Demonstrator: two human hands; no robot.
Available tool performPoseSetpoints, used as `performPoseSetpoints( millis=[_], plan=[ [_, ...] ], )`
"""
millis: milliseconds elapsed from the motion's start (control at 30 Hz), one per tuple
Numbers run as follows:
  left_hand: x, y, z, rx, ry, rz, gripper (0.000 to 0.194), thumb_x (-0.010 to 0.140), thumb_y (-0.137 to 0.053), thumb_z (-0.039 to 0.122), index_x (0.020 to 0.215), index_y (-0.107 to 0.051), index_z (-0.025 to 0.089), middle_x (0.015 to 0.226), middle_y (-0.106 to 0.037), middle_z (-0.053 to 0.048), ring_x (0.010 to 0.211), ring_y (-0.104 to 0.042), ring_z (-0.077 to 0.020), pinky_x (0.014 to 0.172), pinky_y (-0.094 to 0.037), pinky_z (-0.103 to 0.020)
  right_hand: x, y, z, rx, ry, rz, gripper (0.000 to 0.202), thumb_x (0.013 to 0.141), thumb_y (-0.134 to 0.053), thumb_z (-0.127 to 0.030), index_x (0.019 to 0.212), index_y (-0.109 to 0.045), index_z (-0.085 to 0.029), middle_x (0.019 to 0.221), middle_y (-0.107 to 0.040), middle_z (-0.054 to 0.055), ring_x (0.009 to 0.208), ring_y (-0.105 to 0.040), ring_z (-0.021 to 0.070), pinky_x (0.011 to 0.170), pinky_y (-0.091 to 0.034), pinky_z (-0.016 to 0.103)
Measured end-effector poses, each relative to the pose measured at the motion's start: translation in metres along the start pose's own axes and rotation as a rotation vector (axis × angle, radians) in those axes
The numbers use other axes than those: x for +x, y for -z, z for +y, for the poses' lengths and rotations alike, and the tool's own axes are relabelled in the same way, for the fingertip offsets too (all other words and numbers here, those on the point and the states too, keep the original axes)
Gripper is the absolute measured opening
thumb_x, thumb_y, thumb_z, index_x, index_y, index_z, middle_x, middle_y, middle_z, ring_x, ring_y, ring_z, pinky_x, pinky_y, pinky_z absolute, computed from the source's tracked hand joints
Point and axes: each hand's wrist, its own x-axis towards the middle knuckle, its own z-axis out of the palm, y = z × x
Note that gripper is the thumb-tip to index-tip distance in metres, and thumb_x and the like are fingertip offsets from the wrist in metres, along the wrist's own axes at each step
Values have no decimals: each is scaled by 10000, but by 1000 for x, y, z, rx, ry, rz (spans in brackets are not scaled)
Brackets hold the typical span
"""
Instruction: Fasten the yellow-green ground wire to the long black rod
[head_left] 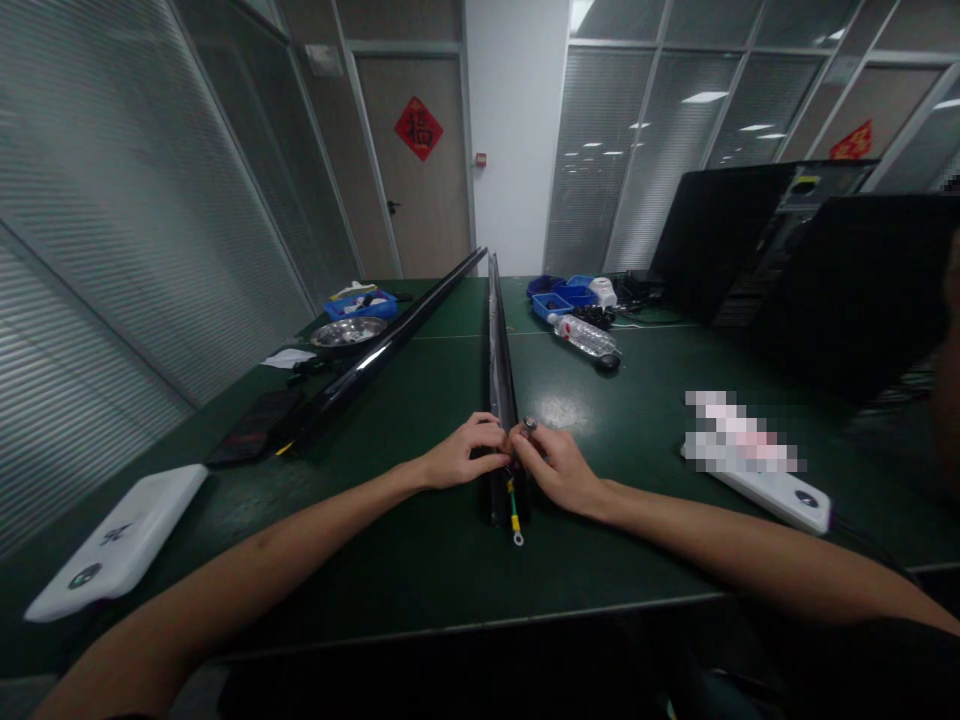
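A long black channel [496,350] runs away from me along the middle of the table, its near end under my hands. Curled over its left side, my left hand [471,452] has thumb and fingers closed together; what they pinch is hidden. My right hand [561,468] is closed on the other side, and a small round metal part [530,424] pokes up at its fingertips. The two hands touch or nearly touch. Below them, a green-and-yellow wire [513,498] comes out of the channel and ends in a ring terminal [518,538].
A second black channel [390,345] lies slanted to the left. Beyond it are a metal dish [349,332] and a blue tray [382,306]. On the right lie a plastic bottle [585,336], blue bins [552,306] and a white device [780,492]. Another white device [124,540] lies left.
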Motion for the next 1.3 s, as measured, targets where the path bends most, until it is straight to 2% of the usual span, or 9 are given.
performPoseSetpoints(
  millis=[300,733,1033,1133,1200,1300],
  plan=[
    [1,1,2,5,7,-12,187,1054,-546,306,1060,-700,200,1040,-736,-22,1052,-636,-218,1190,-240,-441,1,1,-1,-5,14,-14,226,1081,-471,-288,938,-613,-186,791,-618,10,679,-587,150,671,-454,266],
    [0,0,2,34,3,-14,195,1050,-540,311,1006,-694,198,1000,-742,-21,1030,-633,-218,1192,-236,-433,2,3,-2,25,-11,-38,326,1101,-426,-367,928,-633,-185,799,-643,24,702,-616,164,691,-473,283],
    [0,-1,1,14,6,2,190,1038,-594,348,1090,-711,208,1075,-750,-30,1053,-640,-221,1176,-250,-436,-1,-1,-1,-14,-1,-36,257,1081,-462,-307,932,-635,-191,835,-654,26,730,-612,168,702,-470,295],
    [0,-1,0,19,-1,2,181,1042,-607,339,1062,-733,211,1036,-760,-19,1033,-653,-203,1168,-247,-415,5,1,-6,-39,-64,89,163,1036,-541,-304,931,-612,-203,755,-593,-8,648,-555,148,625,-459,279],
    [0,0,0,26,-4,9,183,1036,-631,347,1045,-753,212,1015,-761,-17,1010,-660,-192,1163,-249,-400,13,11,-16,-22,-69,302,88,986,-610,-292,955,-572,-219,789,-544,-16,687,-547,149,610,-477,267],
    [0,0,1,19,1,11,208,1033,-643,378,1063,-776,220,1045,-754,-26,997,-661,-183,1149,-264,-392,26,38,-41,68,135,590,144,985,-608,-298,1111,-554,-254,1021,-562,27,908,-588,185,684,-554,287]
  ],
)
